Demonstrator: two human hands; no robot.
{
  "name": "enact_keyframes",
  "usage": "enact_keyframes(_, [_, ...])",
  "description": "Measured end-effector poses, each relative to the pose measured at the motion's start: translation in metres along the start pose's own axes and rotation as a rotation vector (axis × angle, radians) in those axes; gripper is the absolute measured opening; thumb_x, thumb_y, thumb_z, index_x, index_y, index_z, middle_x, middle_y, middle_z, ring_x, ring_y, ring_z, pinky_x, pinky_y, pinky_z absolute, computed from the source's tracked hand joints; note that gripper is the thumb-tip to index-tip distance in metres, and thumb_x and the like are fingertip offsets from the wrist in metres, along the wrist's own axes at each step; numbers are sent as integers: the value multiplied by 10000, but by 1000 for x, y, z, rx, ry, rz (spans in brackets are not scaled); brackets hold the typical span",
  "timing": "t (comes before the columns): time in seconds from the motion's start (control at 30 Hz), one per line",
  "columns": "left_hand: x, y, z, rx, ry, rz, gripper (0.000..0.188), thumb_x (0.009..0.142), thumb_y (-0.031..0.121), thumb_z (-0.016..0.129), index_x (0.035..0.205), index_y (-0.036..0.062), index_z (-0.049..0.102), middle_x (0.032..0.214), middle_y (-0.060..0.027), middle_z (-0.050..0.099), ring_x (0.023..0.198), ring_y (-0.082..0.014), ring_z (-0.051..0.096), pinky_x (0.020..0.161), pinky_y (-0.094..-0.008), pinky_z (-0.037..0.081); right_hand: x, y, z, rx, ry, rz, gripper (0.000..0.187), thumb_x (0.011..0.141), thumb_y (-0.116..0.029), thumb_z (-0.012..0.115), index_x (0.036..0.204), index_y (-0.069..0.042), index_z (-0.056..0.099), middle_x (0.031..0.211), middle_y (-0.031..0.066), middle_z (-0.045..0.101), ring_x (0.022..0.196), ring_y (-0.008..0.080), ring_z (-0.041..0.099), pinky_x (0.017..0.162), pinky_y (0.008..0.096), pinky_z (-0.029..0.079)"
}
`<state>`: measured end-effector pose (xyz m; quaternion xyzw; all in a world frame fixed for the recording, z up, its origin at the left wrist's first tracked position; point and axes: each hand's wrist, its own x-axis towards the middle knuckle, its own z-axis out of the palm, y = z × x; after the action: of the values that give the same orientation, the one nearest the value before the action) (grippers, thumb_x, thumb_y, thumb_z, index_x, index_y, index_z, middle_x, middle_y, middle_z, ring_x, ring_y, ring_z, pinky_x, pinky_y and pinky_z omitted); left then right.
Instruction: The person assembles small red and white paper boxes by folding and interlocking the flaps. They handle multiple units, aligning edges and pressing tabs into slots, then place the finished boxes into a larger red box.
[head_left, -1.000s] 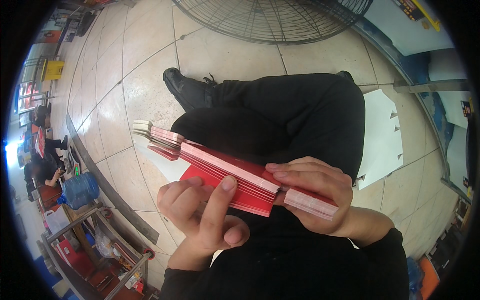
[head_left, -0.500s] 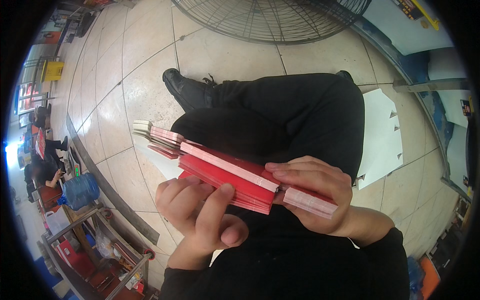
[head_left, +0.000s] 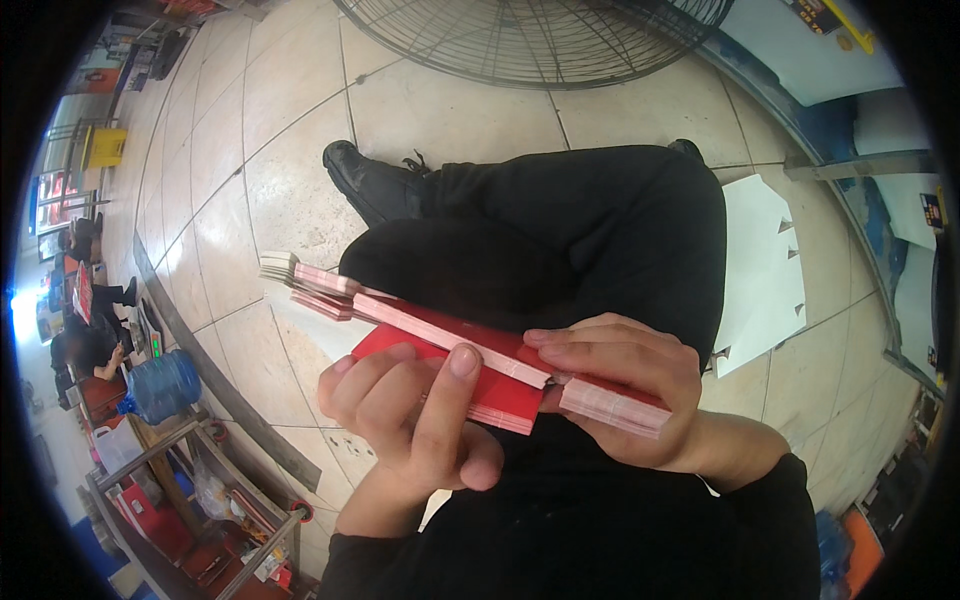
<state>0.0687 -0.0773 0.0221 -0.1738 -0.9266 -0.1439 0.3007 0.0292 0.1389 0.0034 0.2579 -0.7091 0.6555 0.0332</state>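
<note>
Your half-curled left hand [head_left: 415, 430], grip unclear, touches the red stack [head_left: 430, 334] higher, fewer edges fanned; right hand [head_left: 672, 380] clasps its end.

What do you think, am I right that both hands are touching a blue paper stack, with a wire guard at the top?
Not quite: the paper stack is red, as the head view shows. The left hand and right hand do touch it, with the wire guard at the top.
</note>
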Motion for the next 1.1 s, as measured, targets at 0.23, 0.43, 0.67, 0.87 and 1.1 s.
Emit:
enact_keyframes(0.23, [-7,4,4,31,34,-29,619,1148,529,206,1269,164,691,1048,-34,581,1065,-245,585,1107,-482,357,-1,0,2,10,12,24,393,832,-98,899,1189,-18,755,1151,173,791,1024,311,792,861,378,639])
enact_keyframes(0.43, [-7,5,2,17,17,-48,601,1149,514,215,1262,167,692,1048,-28,592,1078,-240,587,1114,-484,357,-1,2,2,5,12,7,412,817,-89,911,1181,-3,738,1135,186,790,1027,330,793,864,399,640])
enact_keyframes(0.67, [-5,5,2,13,22,-47,584,1150,510,224,1254,170,687,1043,-23,592,1061,-237,594,1108,-484,362,-3,2,3,0,20,13,392,854,-127,889,1209,-26,756,1173,157,791,1031,297,791,866,368,638])
enact_keyframes(0.87, [-5,5,1,-9,19,-60,554,1149,497,241,1248,176,681,1045,-25,597,1067,-234,598,1104,-479,369,-3,2,4,6,24,5,394,852,-122,890,1210,-27,755,1172,159,791,1036,296,791,868,366,639])
enact_keyframes(1.1, [-8,7,1,0,18,-73,537,1149,480,243,1251,184,679,1047,-23,600,1087,-235,603,1123,-481,366,-3,3,3,-4,15,3,392,855,-117,887,1214,-31,754,1175,156,791,1040,295,790,870,366,641])
